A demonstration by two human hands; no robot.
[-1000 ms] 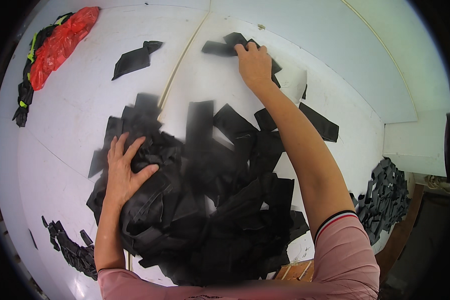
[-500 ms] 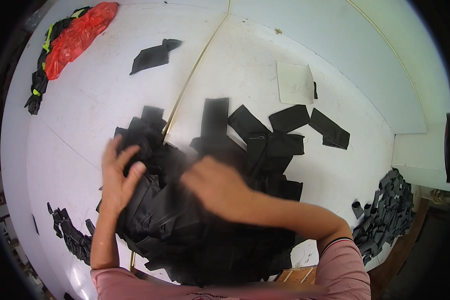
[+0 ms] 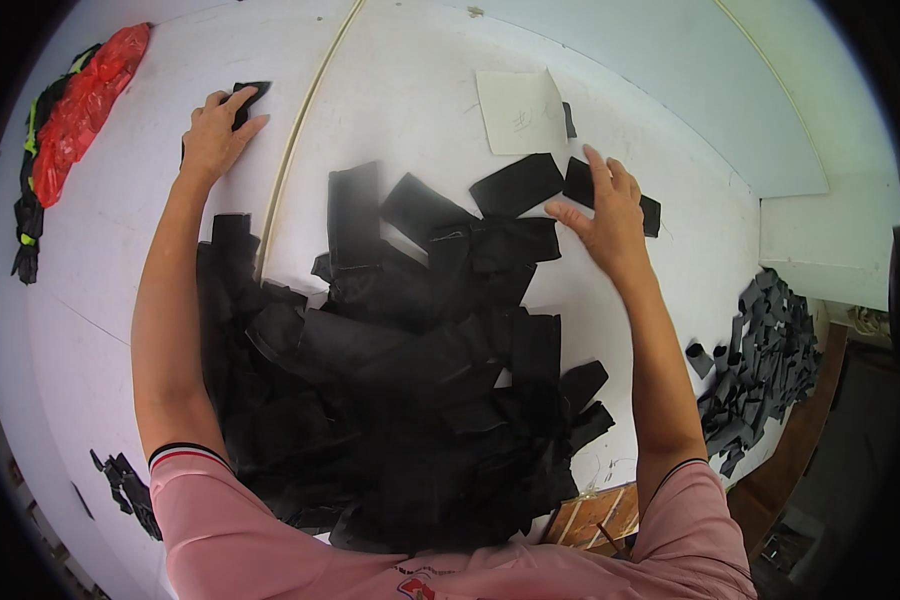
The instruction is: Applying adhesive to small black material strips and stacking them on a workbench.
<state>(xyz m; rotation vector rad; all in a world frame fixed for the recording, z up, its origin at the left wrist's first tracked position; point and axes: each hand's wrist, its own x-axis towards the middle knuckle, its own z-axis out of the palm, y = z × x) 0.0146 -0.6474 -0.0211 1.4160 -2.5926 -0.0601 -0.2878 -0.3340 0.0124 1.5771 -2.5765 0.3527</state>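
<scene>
A large heap of black fabric pieces lies in front of me, between my two forearms. My left hand reaches to the far left and lies over a separate black fabric piece, part of which it hides. Its fingers are stretched out with the thumb apart. At the right, my right hand spreads its fingers over another black fabric piece; whether they press on it I cannot tell. Beside that hand lies a black rectangular piece at the heap's far edge.
A sheet of white paper lies beyond the heap. At the far left is a red plastic bag beside a black and yellow-green bundle. A pile of small dark grey pieces sits at the right, a smaller one at the lower left.
Both hands have left the heap: the left reached out to the piece at the far left, the right moved to a piece at the right. The view has shifted, and the heap looks spread out.
</scene>
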